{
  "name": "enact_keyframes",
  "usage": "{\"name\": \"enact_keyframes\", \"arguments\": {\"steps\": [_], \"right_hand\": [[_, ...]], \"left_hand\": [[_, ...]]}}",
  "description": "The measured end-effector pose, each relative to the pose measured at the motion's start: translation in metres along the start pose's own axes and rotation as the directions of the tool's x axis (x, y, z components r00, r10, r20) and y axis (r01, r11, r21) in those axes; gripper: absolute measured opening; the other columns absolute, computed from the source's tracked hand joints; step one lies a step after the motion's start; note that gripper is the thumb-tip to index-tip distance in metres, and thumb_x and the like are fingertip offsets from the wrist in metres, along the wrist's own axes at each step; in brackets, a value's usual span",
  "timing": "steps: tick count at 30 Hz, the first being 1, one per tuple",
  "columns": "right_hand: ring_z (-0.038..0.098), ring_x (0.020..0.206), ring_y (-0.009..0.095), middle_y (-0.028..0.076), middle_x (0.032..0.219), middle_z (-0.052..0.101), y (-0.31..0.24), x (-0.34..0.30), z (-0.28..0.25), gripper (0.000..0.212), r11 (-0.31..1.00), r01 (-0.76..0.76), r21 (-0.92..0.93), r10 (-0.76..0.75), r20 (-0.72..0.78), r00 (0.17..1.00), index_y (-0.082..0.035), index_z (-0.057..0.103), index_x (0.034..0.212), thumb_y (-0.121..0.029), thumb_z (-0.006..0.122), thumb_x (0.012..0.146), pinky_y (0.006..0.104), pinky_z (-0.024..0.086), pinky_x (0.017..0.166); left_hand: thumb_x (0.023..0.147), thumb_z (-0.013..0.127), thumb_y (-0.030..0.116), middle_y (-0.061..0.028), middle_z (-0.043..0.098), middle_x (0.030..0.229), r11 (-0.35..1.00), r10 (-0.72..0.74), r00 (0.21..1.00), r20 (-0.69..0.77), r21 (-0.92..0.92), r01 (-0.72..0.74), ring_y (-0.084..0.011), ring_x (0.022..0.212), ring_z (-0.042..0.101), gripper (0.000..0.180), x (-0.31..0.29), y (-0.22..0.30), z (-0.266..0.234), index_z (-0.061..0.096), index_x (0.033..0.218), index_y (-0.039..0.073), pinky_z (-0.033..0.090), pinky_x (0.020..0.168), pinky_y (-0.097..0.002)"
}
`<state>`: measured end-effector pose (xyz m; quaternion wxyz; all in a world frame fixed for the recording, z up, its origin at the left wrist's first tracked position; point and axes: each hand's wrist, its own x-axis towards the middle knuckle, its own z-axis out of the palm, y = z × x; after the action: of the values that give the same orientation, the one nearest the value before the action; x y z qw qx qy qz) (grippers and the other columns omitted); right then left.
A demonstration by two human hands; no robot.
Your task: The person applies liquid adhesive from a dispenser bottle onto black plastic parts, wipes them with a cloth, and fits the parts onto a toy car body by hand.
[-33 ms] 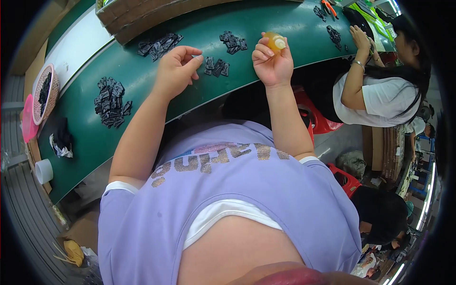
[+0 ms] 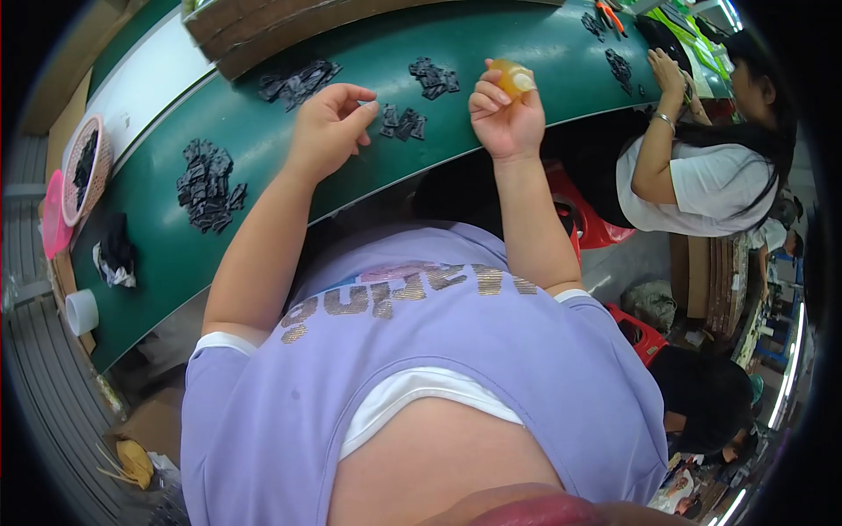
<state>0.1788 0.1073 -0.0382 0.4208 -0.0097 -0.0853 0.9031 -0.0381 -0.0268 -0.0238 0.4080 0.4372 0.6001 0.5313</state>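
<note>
My right hand (image 2: 509, 118) is wrapped round a small bottle of yellow-amber liquid (image 2: 506, 74), its whitish nozzle tilted toward me. My left hand (image 2: 329, 131) hovers over the green table, thumb and forefinger tips close together in a pinch. Whatever may sit between those tips is too small to make out. Just right of them lie a few flat black pieces (image 2: 403, 124) in a short row. Behind that row is a small heap of black pieces (image 2: 433, 79). A larger pile (image 2: 300, 84) lies beyond my left hand, and another pile (image 2: 208, 187) is left of my left forearm.
A long cardboard box (image 2: 351, 31) stands along the far side of the green table (image 2: 158, 263). At left are a pink basket (image 2: 98, 167) holding black pieces, dark cloth (image 2: 114, 254) and a white cup (image 2: 82, 313). A co-worker (image 2: 702, 184) sits at right, near orange-handled pliers (image 2: 610, 17).
</note>
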Motion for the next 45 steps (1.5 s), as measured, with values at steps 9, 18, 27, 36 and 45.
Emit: {"name": "enact_keyframes", "arguments": {"steps": [9,18,27,36,45], "right_hand": [[0.044,0.062,0.013,0.01,0.087,0.052,-0.002,-0.006,0.005,0.046,1.0,-0.027,-0.011,0.028,0.051,0.998,0.009,0.044,0.114,-0.033,0.041,0.096,0.0264,0.036,0.056],[0.044,0.063,0.014,0.012,0.089,0.054,-0.005,-0.007,-0.001,0.047,1.0,-0.021,-0.019,0.022,0.06,0.998,0.008,0.046,0.113,-0.035,0.041,0.096,0.0265,0.036,0.057],[0.046,0.065,0.015,0.01,0.087,0.057,0.001,0.0,-0.001,0.046,0.998,-0.031,-0.049,0.033,0.038,0.999,0.003,0.055,0.099,-0.041,0.04,0.095,0.0276,0.039,0.059],[0.048,0.066,0.015,0.011,0.09,0.057,0.0,-0.002,0.001,0.043,0.998,-0.009,-0.066,0.011,0.032,0.999,-0.001,0.056,0.097,-0.041,0.041,0.095,0.0278,0.04,0.06],[0.051,0.07,0.016,0.014,0.097,0.057,0.005,0.006,0.004,0.035,0.97,0.156,-0.188,-0.163,-0.027,0.986,0.0,0.054,0.104,-0.033,0.052,0.094,0.0262,0.044,0.062]], "left_hand": [[0.084,0.064,0.016,-0.0046,0.062,0.077,0.992,0.063,0.995,-0.073,0.114,-0.054,-0.0097,0.059,0.06,0.023,-0.014,0.009,-0.011,0.06,0.1,0.0,0.048,0.049,-0.0223],[0.072,0.066,0.042,-0.0139,0.068,0.092,0.439,0.114,0.781,-0.613,0.737,0.514,-0.0325,0.089,0.064,0.038,-0.027,0.026,-0.167,0.069,0.089,0.009,0.05,0.079,-0.0421],[0.067,0.078,0.034,-0.0157,0.065,0.077,0.691,-0.174,0.743,-0.647,0.457,0.56,-0.0224,0.069,0.061,0.044,-0.028,-0.028,-0.25,0.066,0.079,-0.006,0.046,0.066,-0.0356],[0.068,0.077,0.027,-0.0076,0.058,0.063,0.637,-0.172,0.714,-0.678,0.477,0.606,-0.0183,0.054,0.051,0.033,-0.024,-0.019,-0.241,0.061,0.068,-0.002,0.04,0.053,-0.0348],[0.071,0.076,0.022,0.0004,0.052,0.062,0.865,-0.321,0.709,-0.628,0.109,0.489,-0.0072,0.046,0.045,0.024,-0.033,-0.003,-0.243,0.058,0.073,0.006,0.032,0.04,-0.0216]]}}
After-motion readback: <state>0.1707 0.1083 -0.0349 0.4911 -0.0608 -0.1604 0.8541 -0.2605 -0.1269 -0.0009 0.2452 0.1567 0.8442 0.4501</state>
